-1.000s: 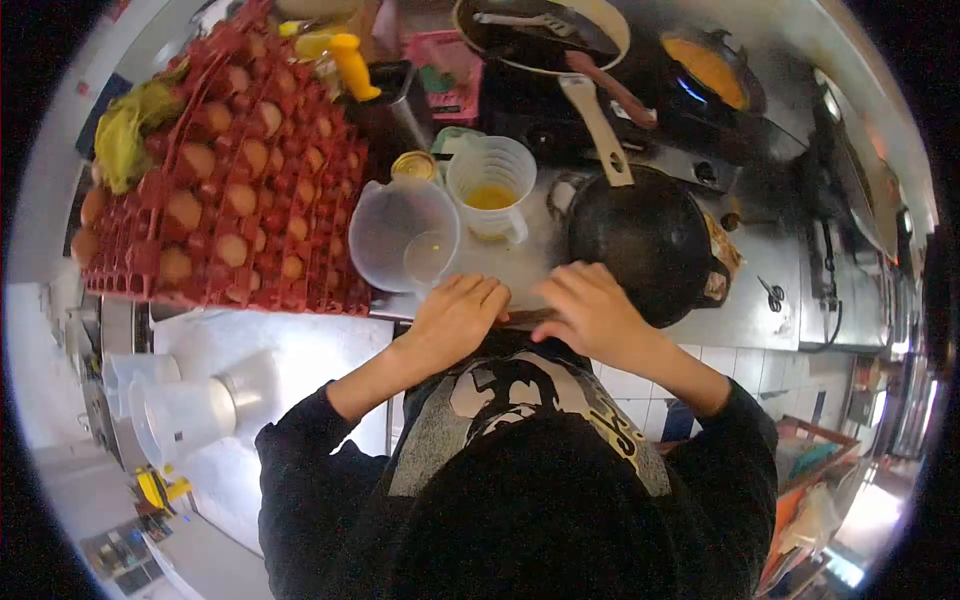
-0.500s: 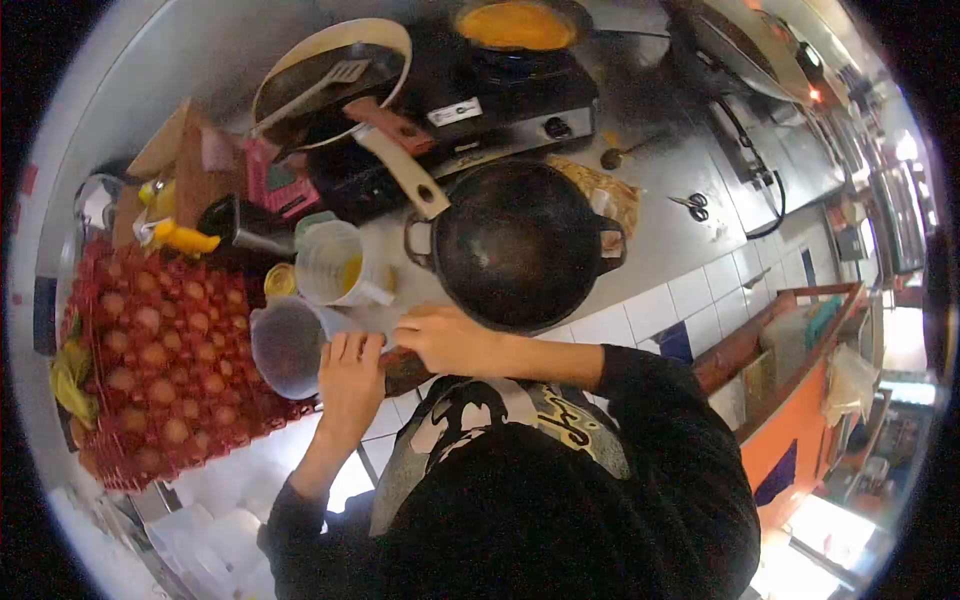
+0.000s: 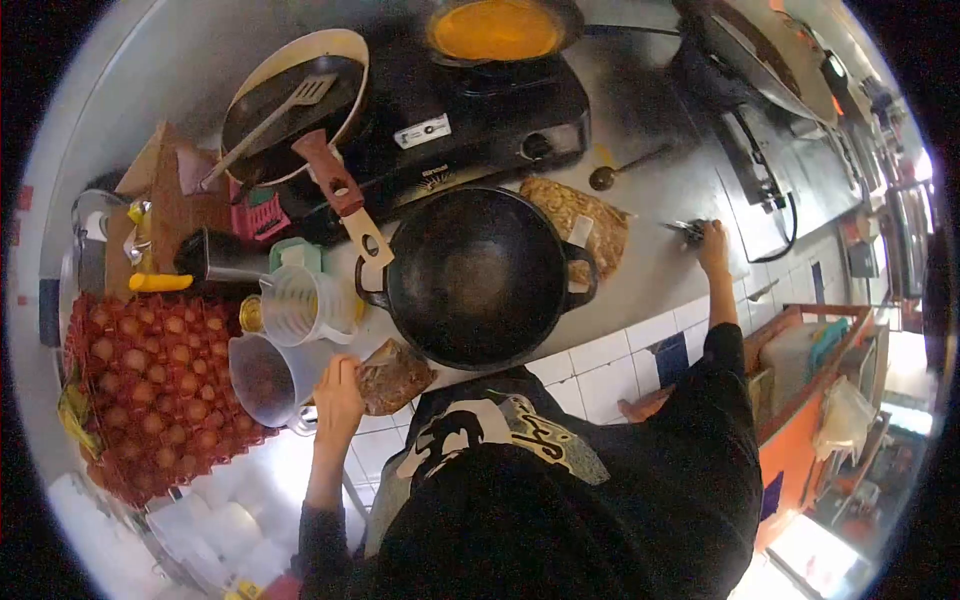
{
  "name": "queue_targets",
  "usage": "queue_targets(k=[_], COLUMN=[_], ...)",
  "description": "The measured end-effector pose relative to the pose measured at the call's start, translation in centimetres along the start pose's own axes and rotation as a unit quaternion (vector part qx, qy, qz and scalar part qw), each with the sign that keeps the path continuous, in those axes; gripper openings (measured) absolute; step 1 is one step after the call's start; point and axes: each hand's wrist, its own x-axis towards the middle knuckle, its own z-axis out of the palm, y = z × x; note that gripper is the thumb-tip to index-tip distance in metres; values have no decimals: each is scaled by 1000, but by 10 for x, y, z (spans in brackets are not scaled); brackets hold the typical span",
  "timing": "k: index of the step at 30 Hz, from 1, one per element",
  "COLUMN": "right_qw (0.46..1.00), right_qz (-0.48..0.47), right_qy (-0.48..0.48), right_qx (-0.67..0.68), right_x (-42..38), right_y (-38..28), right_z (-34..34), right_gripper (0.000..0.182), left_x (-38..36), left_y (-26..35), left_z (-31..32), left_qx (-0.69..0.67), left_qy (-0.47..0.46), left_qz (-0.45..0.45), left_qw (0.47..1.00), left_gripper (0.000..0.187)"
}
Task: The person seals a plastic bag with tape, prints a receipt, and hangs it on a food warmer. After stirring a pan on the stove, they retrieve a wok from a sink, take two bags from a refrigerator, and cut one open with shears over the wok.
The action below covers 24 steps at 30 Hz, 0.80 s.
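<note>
My left hand is closed on the top of a clear plastic bag with brown contents, which hangs by the counter's front edge. Out to the right, my right hand has its fingers on the handles of the scissors, blades pointing left on the steel counter. Between my hands stands a black two-handled wok. A clear measuring jug and a second plastic jug are just left of the wok, close to my left hand.
Red trays of eggs fill the left side. Behind the wok is a black stove carrying a pan of orange food and a frying pan with a spatula. Another brown-filled bag and a dark spoon lie right of the wok.
My right hand has left the bag beside my left hand and reached far right to the scissors. The bag now hangs from my left hand alone. The camera view has shifted a little.
</note>
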Motion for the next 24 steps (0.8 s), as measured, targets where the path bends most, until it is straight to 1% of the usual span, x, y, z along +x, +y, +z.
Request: queue_targets(k=[1, 2, 3, 4, 6, 8, 10, 11, 12, 13, 14, 15, 17, 18, 19, 20, 21, 22, 23, 24], right_qw=[991, 992, 992, 992, 990, 961, 962, 958, 904, 880, 850, 816, 816, 822, 797, 840, 740, 689, 699, 732], right_qz=[79, 66, 51, 34, 7, -68, -91, 43, 175, 196, 218, 243, 109, 101, 69, 8, 32, -38, -83, -145], right_qy=[-98, -106, -114, -122, -138, -265, -258, -229, -194, -174, -154, -134, -129, -143, -239, -283, -289, -301, -316, -278], right_qx=[40, 22, 3, -14, 36, 36, -14, 167, 338, 397, 453, 508, 553, 541, 551, 463, 606, 658, 636, 605], right_x=[8, 5, 5, 5, -1, 2, -8, -17, -20, -13, -7, -5, -6, -5, 0, 2, -8, -8, -4, -7], right_y=[-38, -39, -34, -31, -17, -22, -26, -34, -42, -64, -109, -146, -186, -227, -272, -308, -335, -367, -400, -431], right_z=[-49, -44, -40, -37, -17, -30, -28, -33, -44, -70, -120, -151, -167, -186, -220, -235, -226, -223, -226, -221], right_gripper=[32, 34, 36, 38, 37, 34, 31, 27, 22, 19, 16, 15, 20, 23, 25, 34, 47, 57, 60, 59], left_x=[1, 2, 4, 5, 11, 16, 11, 11, 12, 13, 15, 16, 23, 26, 27, 27, 27, 27, 26, 25], left_y=[1, -1, -6, -10, -17, -24, -22, -18, -14, -12, -11, -12, -19, -22, -23, -23, -24, -26, -28, -29], left_z=[6, 12, 16, 20, 21, 6, -15, -27, -36, -42, -47, -49, -43, -40, -37, -34, -31, -29, -28, -27], left_qx=[7, 13, 24, -1, -44, -89, -144, -176, -211, -208, -206, -205, -253, -277, -274, -270, -267, -270, -272, -274], left_qy=[-2, -4, -7, 12, 54, 33, 12, 4, -3, 0, 1, 1, -5, -9, -6, -2, 1, -4, -10, -14], left_qz=[-9, -18, 7, 33, 80, 49, 24, 20, 17, 29, 43, 60, 53, 54, 69, 83, 98, 87, 76, 65], left_qw=[1000, 1000, 1000, 999, 994, 994, 989, 984, 977, 978, 978, 977, 966, 959, 959, 959, 959, 959, 959, 959], left_gripper=[15, 15, 15, 14, 14, 11, 11, 11, 12, 12, 12, 12, 12, 13, 13, 13, 13, 12, 12, 12])
